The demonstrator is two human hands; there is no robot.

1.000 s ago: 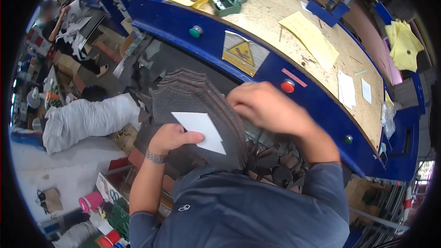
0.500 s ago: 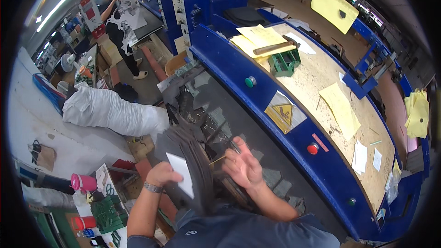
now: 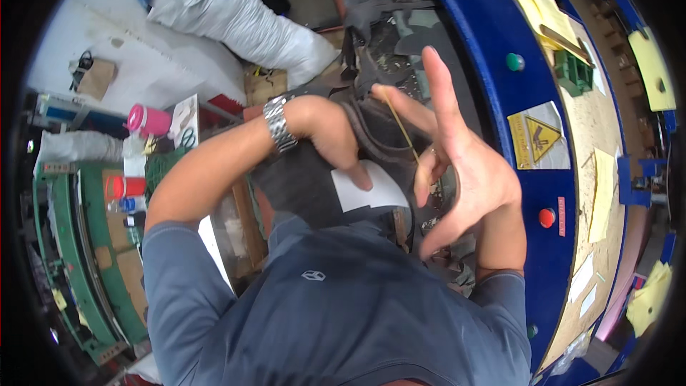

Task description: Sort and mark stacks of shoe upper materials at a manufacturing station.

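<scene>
My left hand (image 3: 325, 129) grips a bent bundle of dark grey sheets (image 3: 299, 186) close to my chest. Its thumb presses a white paper slip (image 3: 382, 189) against the sheets. A thin yellowish rubber band (image 3: 400, 125) is stretched between the fingers of my right hand (image 3: 475, 175), just right of the bundle. The right index finger points up and the thumb stands apart, while other fingers curl at the band. Whether the band also loops round the sheets is hidden.
To the right runs a blue machine beam (image 3: 493, 71) with a green button (image 3: 514, 61) and a red button (image 3: 547, 217). Dark scraps (image 3: 421, 32) lie beyond my hands. A stuffed white sack (image 3: 236, 18) is at far left, above a green metal frame (image 3: 86, 243).
The bundle has come nearer my chest and is bent over. My right hand has moved right, spreading its fingers and stretching the rubber band. The view has turned downward.
</scene>
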